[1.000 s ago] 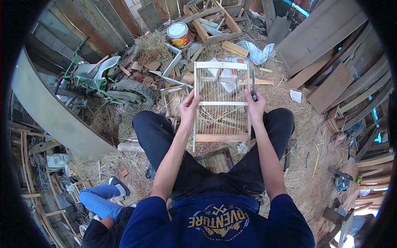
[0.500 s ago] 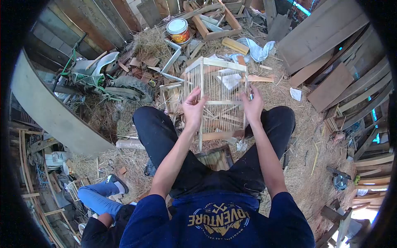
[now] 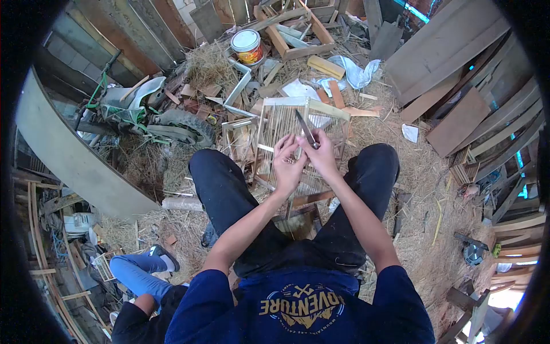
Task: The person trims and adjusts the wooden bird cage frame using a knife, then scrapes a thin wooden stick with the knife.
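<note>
A wooden cage [image 3: 282,123] with thin upright bars stands between my knees, turned so that one corner faces me. My left hand [image 3: 288,166] is closed on the cage's near corner, its fingertips bent around the wood. In my right hand [image 3: 322,156] is a knife [image 3: 305,127], its dark blade pointing up and away from me, across the front of the bars. Both hands are close together, thumbs almost meeting. My fingers hide part of the corner post and the knife's handle.
Under the cage sits a small wooden stool or box [image 3: 298,225]. A paint bucket [image 3: 246,47], a wooden frame [image 3: 309,51] and scraps lie beyond. At left is a motorbike [image 3: 154,117]; another person's leg [image 3: 137,272] is at lower left. An angle grinder [image 3: 473,252] lies at right.
The cage has turned and tipped, bringing a corner to the front. My right hand has left the right side and moved in beside my left, and the knife blade now shows clearly.
</note>
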Tool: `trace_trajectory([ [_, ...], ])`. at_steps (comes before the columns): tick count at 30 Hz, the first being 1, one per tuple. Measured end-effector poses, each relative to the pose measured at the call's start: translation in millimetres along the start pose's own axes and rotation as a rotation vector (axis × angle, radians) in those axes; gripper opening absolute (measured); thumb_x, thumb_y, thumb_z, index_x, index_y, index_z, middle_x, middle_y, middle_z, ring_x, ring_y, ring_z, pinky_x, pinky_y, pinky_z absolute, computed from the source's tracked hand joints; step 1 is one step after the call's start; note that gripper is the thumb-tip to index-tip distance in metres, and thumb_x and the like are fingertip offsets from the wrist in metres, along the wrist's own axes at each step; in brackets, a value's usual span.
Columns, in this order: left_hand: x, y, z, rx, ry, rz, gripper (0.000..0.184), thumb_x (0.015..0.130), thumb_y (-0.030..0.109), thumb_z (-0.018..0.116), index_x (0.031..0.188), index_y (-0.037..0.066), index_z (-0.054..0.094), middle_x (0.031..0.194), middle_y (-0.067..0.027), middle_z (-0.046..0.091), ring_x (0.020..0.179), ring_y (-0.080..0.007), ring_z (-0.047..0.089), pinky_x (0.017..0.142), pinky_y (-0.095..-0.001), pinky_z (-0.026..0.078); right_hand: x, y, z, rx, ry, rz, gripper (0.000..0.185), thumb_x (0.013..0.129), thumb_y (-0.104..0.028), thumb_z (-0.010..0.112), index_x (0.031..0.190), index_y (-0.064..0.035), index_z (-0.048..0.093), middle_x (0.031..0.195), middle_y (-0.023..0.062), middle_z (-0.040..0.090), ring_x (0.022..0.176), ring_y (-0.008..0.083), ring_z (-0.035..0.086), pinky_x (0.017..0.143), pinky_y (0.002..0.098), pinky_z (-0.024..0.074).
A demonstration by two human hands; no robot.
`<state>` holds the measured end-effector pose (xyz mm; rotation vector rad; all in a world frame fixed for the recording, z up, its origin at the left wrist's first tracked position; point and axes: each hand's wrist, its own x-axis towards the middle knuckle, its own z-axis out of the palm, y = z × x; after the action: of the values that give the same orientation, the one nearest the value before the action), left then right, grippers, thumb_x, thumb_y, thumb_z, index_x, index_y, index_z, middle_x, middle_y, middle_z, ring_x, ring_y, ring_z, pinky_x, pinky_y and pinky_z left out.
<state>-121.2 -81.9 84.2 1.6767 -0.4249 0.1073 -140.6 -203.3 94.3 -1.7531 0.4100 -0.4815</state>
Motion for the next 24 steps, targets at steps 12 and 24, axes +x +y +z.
trace_trajectory([
  [12, -15, -11, 2, 0.001, -0.049, -0.001, 0.036, 0.079, 0.007, 0.078, 0.113, 0.001, 0.071, 0.131, -0.0174, 0.063, 0.127, -0.0287, 0.054, 0.107, -0.0403, 0.042, 3, 4, -9, -0.175, -0.101, 0.056, 0.030, 0.089, -0.026, 0.071, 0.076, 0.0008, 0.065, 0.058, 0.0061, 0.057, 0.056, 0.0095, 0.050, 0.051, 0.0308, 0.0383],
  [24, 71, 29, -87, 0.580, -0.447, 0.225, 0.061, 0.093, 0.033, 0.067, 0.141, 0.001, 0.046, 0.147, -0.0244, 0.042, 0.138, -0.0390, 0.038, 0.114, -0.0489, 0.030, 18, -20, -66, 0.262, -0.011, 0.099, 0.025, 0.095, -0.023, 0.068, 0.098, 0.0014, 0.068, 0.078, -0.0040, 0.061, 0.069, 0.0063, 0.050, 0.061, 0.0259, 0.0406],
])
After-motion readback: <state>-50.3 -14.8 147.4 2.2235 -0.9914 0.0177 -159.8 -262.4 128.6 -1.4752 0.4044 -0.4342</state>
